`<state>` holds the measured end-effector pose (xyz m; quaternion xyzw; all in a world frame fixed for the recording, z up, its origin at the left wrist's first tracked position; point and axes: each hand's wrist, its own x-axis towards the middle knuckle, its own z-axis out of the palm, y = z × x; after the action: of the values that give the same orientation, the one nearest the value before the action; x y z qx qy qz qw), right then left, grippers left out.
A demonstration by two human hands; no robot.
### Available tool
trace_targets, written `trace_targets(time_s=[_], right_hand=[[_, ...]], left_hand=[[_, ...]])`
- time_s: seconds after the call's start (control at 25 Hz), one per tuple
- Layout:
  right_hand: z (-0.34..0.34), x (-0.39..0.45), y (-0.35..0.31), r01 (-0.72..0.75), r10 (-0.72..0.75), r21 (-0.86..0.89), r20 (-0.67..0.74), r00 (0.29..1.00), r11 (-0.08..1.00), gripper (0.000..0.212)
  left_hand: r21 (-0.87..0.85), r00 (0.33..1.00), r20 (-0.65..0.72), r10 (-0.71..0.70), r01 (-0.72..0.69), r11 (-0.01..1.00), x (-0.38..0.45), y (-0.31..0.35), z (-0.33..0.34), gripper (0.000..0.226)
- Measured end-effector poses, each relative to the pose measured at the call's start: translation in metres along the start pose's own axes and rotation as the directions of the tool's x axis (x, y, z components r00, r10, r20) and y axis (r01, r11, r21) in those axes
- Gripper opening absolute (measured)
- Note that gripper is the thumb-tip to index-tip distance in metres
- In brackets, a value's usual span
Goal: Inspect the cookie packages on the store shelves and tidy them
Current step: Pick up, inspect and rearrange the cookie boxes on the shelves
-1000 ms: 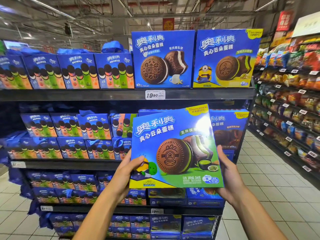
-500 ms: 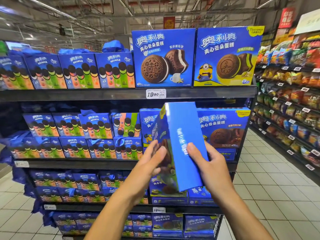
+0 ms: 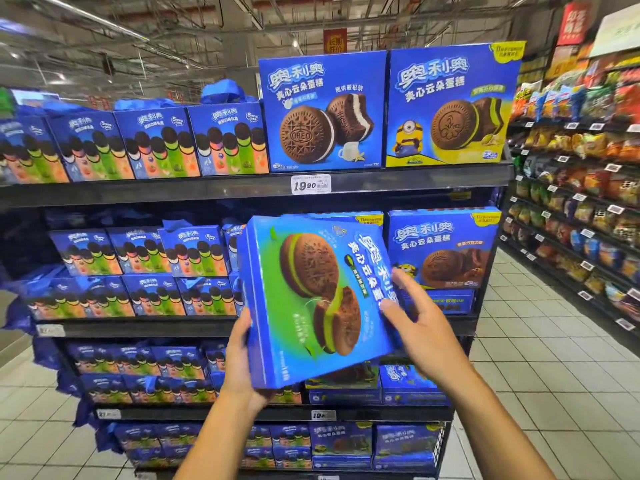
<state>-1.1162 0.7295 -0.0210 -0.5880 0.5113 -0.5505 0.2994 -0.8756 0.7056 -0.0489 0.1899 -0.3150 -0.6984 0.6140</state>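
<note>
Turning in both hands since a second ago, the cookie box point(image 3: 311, 299) now shows its front sideways, left hand point(image 3: 242, 368) gripping its lower edge, right hand point(image 3: 415, 327) pressing its side before the shelf point(image 3: 173, 188), so inspection seems ongoing.

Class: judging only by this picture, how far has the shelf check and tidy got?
Looks done: the top-shelf boxes stand upright, faces forward. In hand: a green-filling cookie box, turned sideways, held by the left hand and right hand. Left: reshelving it upright.
</note>
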Motion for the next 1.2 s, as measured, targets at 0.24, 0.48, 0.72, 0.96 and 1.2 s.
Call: trace_targets(time_s=[0.24, 0.48, 0.72, 0.96, 1.2], right_hand=[[-0.015, -0.001, 0.016, -0.289, 0.251, 0.426, 0.144, 0.957, 0.857, 0.081], [-0.004, -0.008, 0.018, -0.292, 0.184, 0.576, 0.240, 0.953, 0.764, 0.058], [-0.011, -0.015, 0.022, -0.166, 0.138, 0.643, 0.094, 0.986, 0.747, 0.068], [-0.002, -0.021, 0.031, -0.132, 0.092, 0.618, 0.095, 0.991, 0.775, 0.063], [-0.001, -0.029, 0.031, -0.091, 0.070, 0.395, 0.068, 0.995, 0.914, 0.066]], left_hand=[[-0.173, 0.984, 0.177, -0.032, 0.063, 0.983, -0.002, 0.004, -0.020, 0.074], [-0.088, 0.976, 0.213, -0.033, 0.053, 0.995, 0.002, 0.010, -0.034, 0.067], [0.382, 0.997, 0.028, 0.068, -0.074, 0.921, 0.010, 0.014, -0.035, 0.036], [0.566, 0.995, 0.063, 0.071, -0.095, 0.819, 0.001, 0.009, -0.020, 0.084], [0.659, 0.979, 0.150, 0.138, -0.203, 0.725, -0.004, 0.005, -0.025, 0.084]])
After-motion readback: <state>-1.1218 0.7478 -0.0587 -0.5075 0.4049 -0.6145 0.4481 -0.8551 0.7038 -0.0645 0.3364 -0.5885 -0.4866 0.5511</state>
